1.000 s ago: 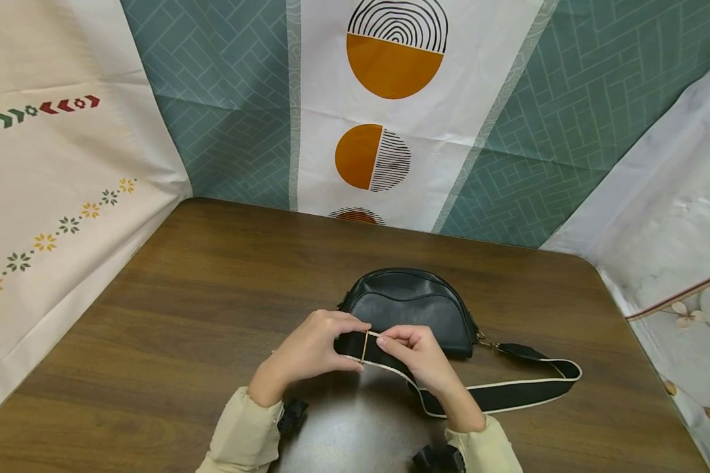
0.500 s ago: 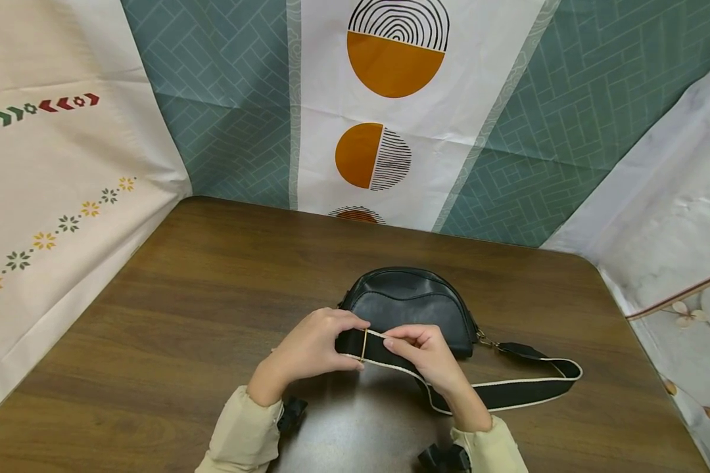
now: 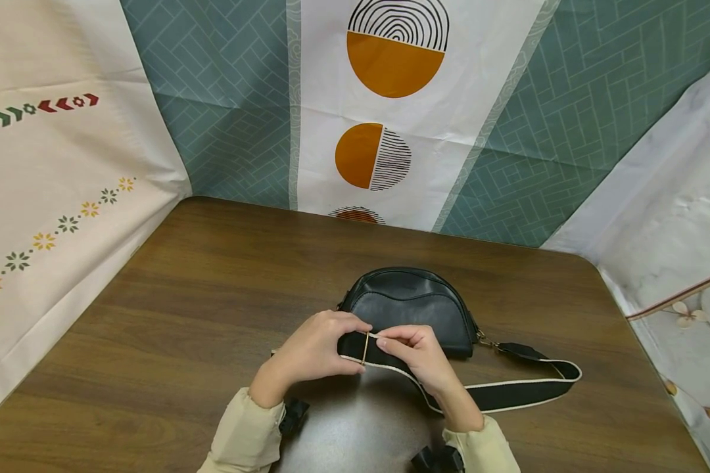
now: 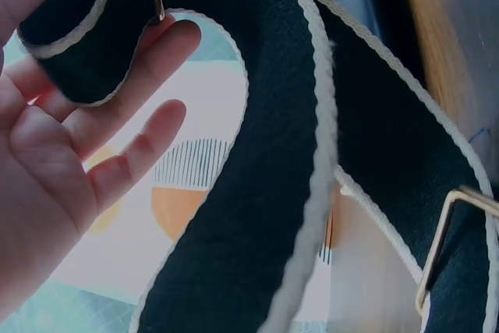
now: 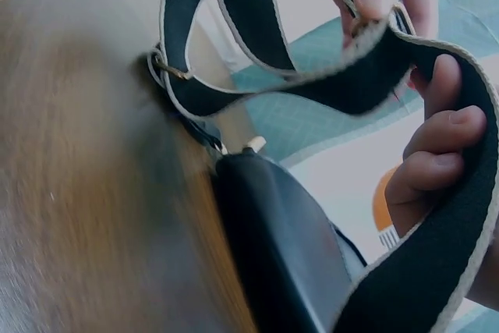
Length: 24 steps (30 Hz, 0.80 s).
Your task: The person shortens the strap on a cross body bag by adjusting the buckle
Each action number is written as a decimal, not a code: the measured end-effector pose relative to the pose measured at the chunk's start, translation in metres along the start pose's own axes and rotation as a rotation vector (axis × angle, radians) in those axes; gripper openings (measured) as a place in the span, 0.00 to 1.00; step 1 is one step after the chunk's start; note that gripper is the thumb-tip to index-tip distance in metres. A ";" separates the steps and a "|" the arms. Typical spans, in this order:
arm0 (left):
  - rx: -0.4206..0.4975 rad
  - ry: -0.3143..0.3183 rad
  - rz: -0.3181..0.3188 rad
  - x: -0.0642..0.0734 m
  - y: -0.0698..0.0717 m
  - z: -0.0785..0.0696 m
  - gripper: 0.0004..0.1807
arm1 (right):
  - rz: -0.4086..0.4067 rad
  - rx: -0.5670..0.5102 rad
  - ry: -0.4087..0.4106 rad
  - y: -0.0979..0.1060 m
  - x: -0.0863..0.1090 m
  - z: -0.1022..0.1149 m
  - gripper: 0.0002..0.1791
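Strap: held in front of the bag, which rests on the bench; one run loops out to the bag's right.

Grip: the left hand grasps the strap at the slider, finger and thumb at the slider's two ends. The right hand pinches the strap just beside the slider.

Progress: the strap lies across the slider, and the left wrist view shows a slack fold within the left hand. Judged part-way — the strap appears threaded, with that fold yet to be drawn flat. The clip joins strap to bag on the right side. The joint at the bag's left side is hidden behind the left hand; not confirmed.

Surroundings: a second metal loop sits on another run of the strap. Patterned cloth hangs behind the bench.

Obstructions: the right forearm covers part of the strap, and the bag sits close behind both hands — little room that way. Several runs overlap, which could lead to a twist.
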<state>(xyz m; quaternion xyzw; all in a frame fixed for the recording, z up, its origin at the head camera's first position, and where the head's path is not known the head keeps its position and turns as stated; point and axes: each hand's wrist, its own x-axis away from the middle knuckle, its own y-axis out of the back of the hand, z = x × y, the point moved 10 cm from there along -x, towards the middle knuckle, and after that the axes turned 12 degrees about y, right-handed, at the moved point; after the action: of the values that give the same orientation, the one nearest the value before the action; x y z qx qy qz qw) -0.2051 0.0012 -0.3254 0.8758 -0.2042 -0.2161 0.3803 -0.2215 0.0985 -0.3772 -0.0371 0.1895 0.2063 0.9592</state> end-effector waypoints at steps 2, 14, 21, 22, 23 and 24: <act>-0.008 -0.015 -0.003 0.000 -0.001 -0.002 0.24 | 0.002 0.000 0.005 -0.003 -0.001 0.000 0.11; 0.004 -0.025 -0.029 0.004 0.004 0.003 0.24 | 0.032 0.016 -0.032 0.002 0.003 0.000 0.11; 0.023 0.012 -0.008 0.003 0.005 0.006 0.25 | 0.051 0.029 -0.004 0.008 0.004 0.004 0.09; 0.025 0.013 -0.004 0.003 0.004 0.006 0.25 | 0.049 0.030 -0.003 0.008 0.005 0.004 0.09; 0.026 0.014 0.001 0.003 0.004 0.006 0.25 | 0.048 0.026 -0.002 0.008 0.005 0.004 0.08; 0.026 0.015 0.005 0.003 0.003 0.005 0.25 | 0.046 0.022 0.001 0.007 0.005 0.004 0.08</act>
<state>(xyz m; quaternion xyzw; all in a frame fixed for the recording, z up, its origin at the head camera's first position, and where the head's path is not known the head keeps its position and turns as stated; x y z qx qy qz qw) -0.2062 -0.0054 -0.3271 0.8818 -0.2063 -0.2058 0.3709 -0.2190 0.1074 -0.3755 -0.0222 0.1931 0.2260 0.9545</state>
